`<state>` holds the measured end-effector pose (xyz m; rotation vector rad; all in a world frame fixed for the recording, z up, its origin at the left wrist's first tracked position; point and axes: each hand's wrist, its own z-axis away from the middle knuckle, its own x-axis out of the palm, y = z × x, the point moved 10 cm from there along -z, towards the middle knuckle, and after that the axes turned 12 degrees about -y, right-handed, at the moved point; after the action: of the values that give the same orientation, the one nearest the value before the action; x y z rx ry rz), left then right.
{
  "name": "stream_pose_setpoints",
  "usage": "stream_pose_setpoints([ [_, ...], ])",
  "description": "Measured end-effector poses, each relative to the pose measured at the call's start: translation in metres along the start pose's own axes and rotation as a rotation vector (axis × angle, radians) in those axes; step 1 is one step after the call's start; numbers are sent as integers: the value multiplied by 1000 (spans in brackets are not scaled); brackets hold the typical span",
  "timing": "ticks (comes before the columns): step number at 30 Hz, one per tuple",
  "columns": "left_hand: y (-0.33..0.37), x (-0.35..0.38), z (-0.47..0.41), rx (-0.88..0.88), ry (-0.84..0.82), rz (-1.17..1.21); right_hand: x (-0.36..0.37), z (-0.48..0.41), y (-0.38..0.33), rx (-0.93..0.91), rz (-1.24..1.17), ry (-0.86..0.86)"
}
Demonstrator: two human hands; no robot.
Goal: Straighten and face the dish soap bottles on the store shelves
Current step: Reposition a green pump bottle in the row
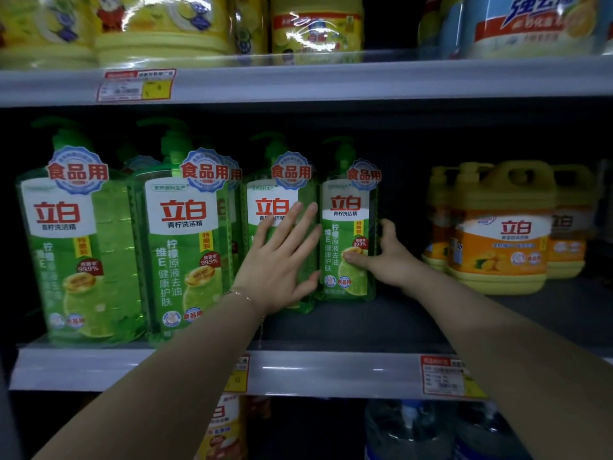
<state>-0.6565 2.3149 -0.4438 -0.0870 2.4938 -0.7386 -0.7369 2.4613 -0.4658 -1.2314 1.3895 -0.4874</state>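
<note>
Left grip: my left grip (282, 260) lay open and flat, fingers straight and spread, with the palm pressed to the front of the third green bottle (265, 200); it had hold of nothing.
Right grip: my right grip (381, 257) was closed round the fourth green bottle (345, 207), with the thumb (355, 257) across the lower front label and the fingers (386, 227) curled round its right side.
Third and fourth bottles: both stood upright with labels facing out, touching side by side, set well back on the middle shelf (365, 320).
First and second bottles: the first green bottle (66, 234) and the second green bottle (185, 234) stood upright at the shelf's front edge, labels forward, left of my left grip. More green bottles showed behind them.
Pump tops: all four front bottles carried green pumps and a round blue neck tag.
Right of the greens: yellow-and-orange jugs (501, 234) sat well apart from the fourth bottle, with bare shelf between.
Upper shelf: yellow jugs (159, 31) and a blue-labelled jug (530, 24) stood there, above a price tag (136, 84) on the rail.
Front rail: a second price tag (444, 376) hung at the right.
Wrist: a thin bracelet (238, 294) circled my left wrist.
Below: clear bottles with blue caps (411, 429) were dimly visible.
</note>
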Motion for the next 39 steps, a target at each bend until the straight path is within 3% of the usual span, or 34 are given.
stream_pose_setpoints([
  [6, -1, 5, -1, 7, -158, 66, -1, -4, 6, 71, -236, 13],
  [11, -1, 2, 2, -6, -304, 243, -10, 13, 3, 17, -235, 78],
  [15, 3, -17, 4, -100, -253, 459, -21, 35, 4, -5, -192, 80],
  [18, 5, -34, 9, -184, -133, 671, -24, 52, 3, -8, -229, -24],
  [24, 25, -36, 26, -307, -225, 1253, -9, 76, -11, -8, -305, -260],
  [26, 28, -41, 32, -316, -212, 1325, 4, 78, -17, -15, -321, -295],
  [33, -19, -64, 62, -350, 87, 1006, 59, 61, -41, -48, -347, -330],
  [36, -27, -74, 68, -285, 96, 700, 87, 54, -54, -80, -326, -342],
  [39, -30, -66, 72, -244, -17, 423, 98, 55, -72, -139, -114, -303],
])
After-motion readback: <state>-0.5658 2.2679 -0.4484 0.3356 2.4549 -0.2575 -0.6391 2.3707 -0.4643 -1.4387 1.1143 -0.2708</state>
